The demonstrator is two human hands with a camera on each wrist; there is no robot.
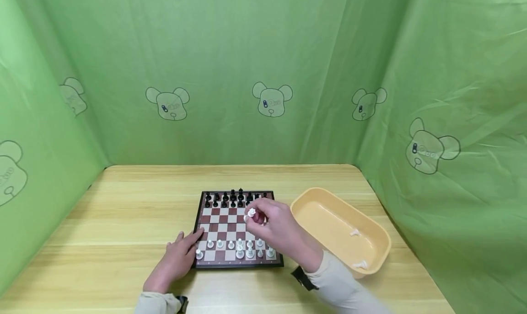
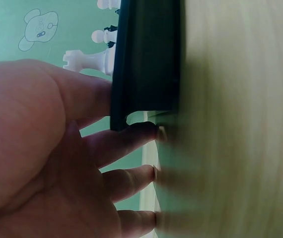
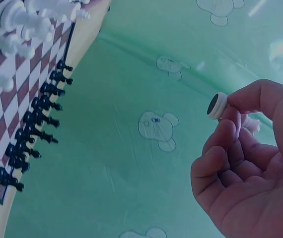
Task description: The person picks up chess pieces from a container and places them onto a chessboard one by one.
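Observation:
My right hand [image 1: 277, 225] pinches a white chess queen [image 3: 217, 105] between thumb and fingers, above the right half of the chessboard [image 1: 214, 219]. The queen's dark round base faces the right wrist camera, and its crowned top shows in the head view. My left hand [image 1: 177, 259] rests at the board's left edge, fingers mostly extended. In the left wrist view its thumb touches the board's rim, beside a white rook [image 2: 87, 60], and other fingertips reach the tabletop. White pieces stand along the near rows, black pieces [image 3: 42, 104] along the far rows; my right hand hides some squares.
A yellow-orange tub [image 1: 317, 213] stands to the right of the board, with two white chess pieces [image 1: 360, 264] lying in it. The wooden table [image 1: 123, 204] is enclosed by green curtains [image 1: 222, 39] at the back and both sides.

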